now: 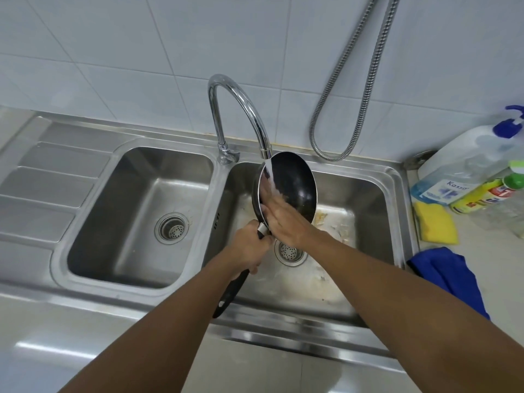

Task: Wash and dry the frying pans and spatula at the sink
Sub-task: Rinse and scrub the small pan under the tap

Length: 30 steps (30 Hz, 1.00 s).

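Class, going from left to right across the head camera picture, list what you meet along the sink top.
Draining board → left basin → frying pan under the tap → yellow sponge → soap bottles.

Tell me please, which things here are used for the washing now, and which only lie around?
In use: frying pan, left hand on its handle, right hand rubbing inside, tap running, right basin.

Lying about: yellow sponge, blue cloth, soap bottles, metal hose, left basin.

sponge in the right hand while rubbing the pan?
No: the right hand rubs the frying pan bare, and the yellow sponge lies on the counter.
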### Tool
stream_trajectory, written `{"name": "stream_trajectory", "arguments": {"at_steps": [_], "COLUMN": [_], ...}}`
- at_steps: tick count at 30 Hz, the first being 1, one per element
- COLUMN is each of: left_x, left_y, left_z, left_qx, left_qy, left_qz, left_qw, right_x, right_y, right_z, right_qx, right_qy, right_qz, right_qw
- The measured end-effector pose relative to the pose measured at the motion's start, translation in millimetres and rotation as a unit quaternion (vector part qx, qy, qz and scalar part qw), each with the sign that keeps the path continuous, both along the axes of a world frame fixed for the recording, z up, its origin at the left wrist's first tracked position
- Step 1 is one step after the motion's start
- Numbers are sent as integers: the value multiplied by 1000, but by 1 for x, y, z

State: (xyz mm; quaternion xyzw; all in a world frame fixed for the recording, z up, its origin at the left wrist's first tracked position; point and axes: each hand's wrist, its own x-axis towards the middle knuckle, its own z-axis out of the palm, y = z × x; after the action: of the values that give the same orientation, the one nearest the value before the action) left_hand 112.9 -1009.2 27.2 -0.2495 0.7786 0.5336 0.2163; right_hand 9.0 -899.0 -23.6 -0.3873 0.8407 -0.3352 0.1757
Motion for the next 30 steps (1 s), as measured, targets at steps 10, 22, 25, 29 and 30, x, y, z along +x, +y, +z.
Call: {"name": "stream_trajectory", "arguments": {"at_steps": [10, 22, 25, 29, 30], "left_x": [-6, 0, 2, 12, 13], "left_y": [1, -9, -15, -18, -18], "left_z": [2, -3, -10, -20, -21], "left_qx": [34, -23, -9, 108, 126], "left_qy": [2, 21, -7, -49, -52], "left_qz": [28, 51, 81, 122, 121], "left_qw": [999, 998, 997, 985, 983], "right_x": [-6, -30, -35, -82, -93], "right_y": [18, 58, 59, 45, 35], "right_z": [-3, -8, -1, 32, 42], "right_qx": [24, 268, 193, 105, 95], "right_qy": [-5, 103, -75, -36, 10], "right_qz": [29, 44, -14, -117, -108], "right_qw": [999, 957, 978, 987, 990]}}
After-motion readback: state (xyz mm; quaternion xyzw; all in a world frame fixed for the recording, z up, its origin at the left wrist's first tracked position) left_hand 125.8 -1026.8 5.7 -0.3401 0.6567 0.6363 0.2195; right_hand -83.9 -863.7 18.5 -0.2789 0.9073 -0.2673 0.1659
